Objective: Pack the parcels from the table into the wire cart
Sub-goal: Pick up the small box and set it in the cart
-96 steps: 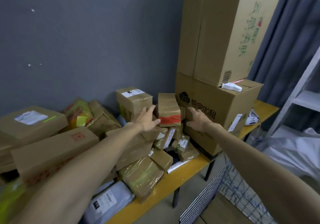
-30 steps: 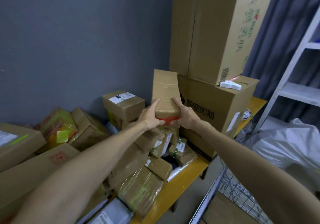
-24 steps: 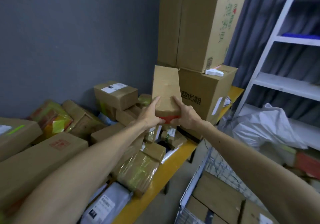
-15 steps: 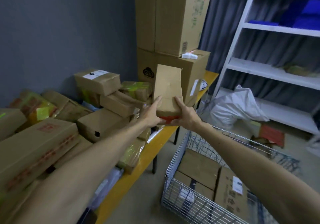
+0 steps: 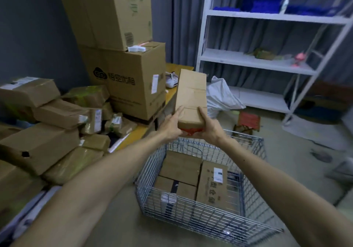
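A long brown cardboard parcel [image 5: 192,96] with red tape at its near end is held in the air, tilted upward, over the far rim of the wire cart [image 5: 252,193]. My left hand [image 5: 172,124] grips its near left side and my right hand [image 5: 209,127] grips its near right side. Inside the cart lie several brown boxes [image 5: 181,167]. Many more parcels [image 5: 40,147] are heaped on the yellow table [image 5: 172,92] at the left.
Two big cartons [image 5: 129,82] are stacked at the table's far end. A white shelf unit [image 5: 257,63] with blue items stands behind the cart. A white bag [image 5: 221,97] and a small red stool [image 5: 249,120] are on the floor beyond it.
Both hands lifted the parcel off the table heap and carried it to the right. It now hangs over the wire cart, which has come into view below.
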The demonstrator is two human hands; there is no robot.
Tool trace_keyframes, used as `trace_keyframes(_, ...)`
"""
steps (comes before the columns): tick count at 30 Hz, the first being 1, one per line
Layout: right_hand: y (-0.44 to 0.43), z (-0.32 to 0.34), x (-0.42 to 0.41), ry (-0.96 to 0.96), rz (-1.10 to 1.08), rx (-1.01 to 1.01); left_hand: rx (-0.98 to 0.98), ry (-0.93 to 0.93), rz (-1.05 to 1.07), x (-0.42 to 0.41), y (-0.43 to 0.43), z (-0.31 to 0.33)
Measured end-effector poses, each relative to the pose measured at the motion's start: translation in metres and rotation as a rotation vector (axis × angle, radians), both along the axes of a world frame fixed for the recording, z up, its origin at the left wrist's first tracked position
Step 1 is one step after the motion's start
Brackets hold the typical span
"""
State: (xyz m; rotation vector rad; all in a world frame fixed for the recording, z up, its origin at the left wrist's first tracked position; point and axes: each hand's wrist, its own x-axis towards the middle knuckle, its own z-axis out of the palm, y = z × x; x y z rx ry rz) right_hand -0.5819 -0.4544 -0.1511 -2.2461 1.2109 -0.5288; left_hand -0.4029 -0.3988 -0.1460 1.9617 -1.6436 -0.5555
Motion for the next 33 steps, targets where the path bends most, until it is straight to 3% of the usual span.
trace_keyframes(6,-0.025,-0.034,-0.112,0.021,-0.079,0.064,0.042,0.017,-0.041,-0.117,-0.04,-0.04)
trace_keyframes(13,-0.048,-0.082,-0.193,0.028,-0.162,0.207,0.138,0.034,-0.151,-0.197,-0.072,-0.084)
trace_keyframes(21,-0.077,-0.143,-0.224,0.088,-0.291,0.354,0.273,0.095,-0.248,-0.23,-0.122,-0.151)
trace_keyframes(30,-0.126,-0.235,-0.237,0.119,-0.43,0.577,0.507,0.297,-0.363,-0.251,-0.191,-0.248)
trace_keyframes(33,-0.135,-0.279,-0.242,0.032,-0.487,0.68,0.559,0.323,-0.352,-0.255,-0.203,-0.291)
